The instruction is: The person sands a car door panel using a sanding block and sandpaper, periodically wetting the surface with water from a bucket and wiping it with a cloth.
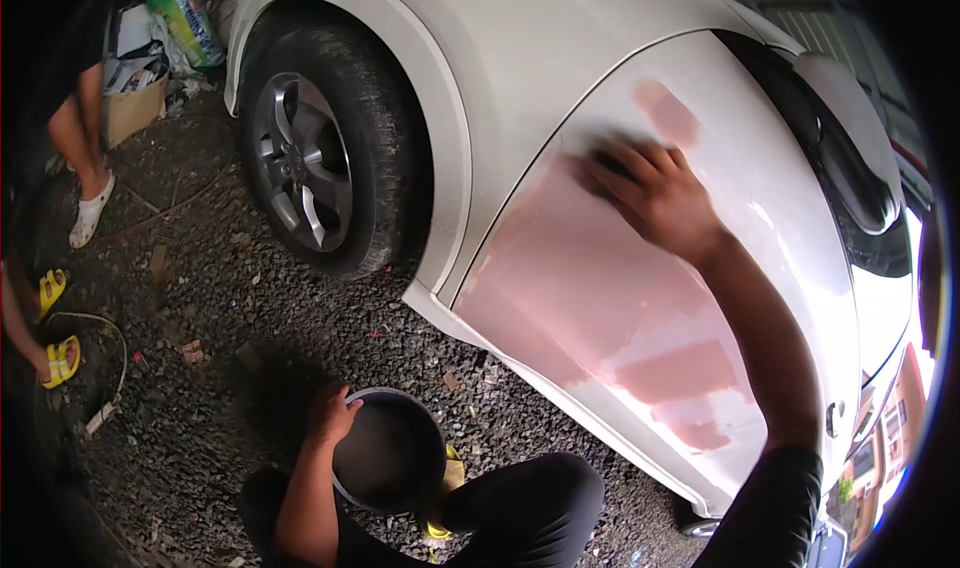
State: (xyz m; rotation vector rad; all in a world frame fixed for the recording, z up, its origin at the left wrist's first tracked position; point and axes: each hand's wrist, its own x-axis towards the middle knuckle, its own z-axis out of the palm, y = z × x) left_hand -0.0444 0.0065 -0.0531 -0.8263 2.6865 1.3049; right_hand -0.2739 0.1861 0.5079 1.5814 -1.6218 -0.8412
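My right hand (pixel 660 193) lies against the white car door (pixel 690 298), its fingers curled over a dark, flat pad (pixel 600 158) that is smeared by motion. The pad is pressed to the upper edge of a large dull pink patch (pixel 590 258), close to the seam with the front fender. Smaller pink patches (pixel 668 111) show above and below on the same panel. Down low, my left hand (pixel 332 415) grips the left rim of a round dark bucket (pixel 388 448), thumb over the edge. The bucket sits between my knees, and its inside looks dark.
Left of the door is the front wheel (pixel 315 153) under the fender. Dark gravel (pixel 230 298) covers the ground. Another person's legs (pixel 75 133) and yellow sandals (pixel 62 361) are at the far left, near a cable and a cardboard box (pixel 135 108). The side mirror (pixel 850 138) juts out at upper right.
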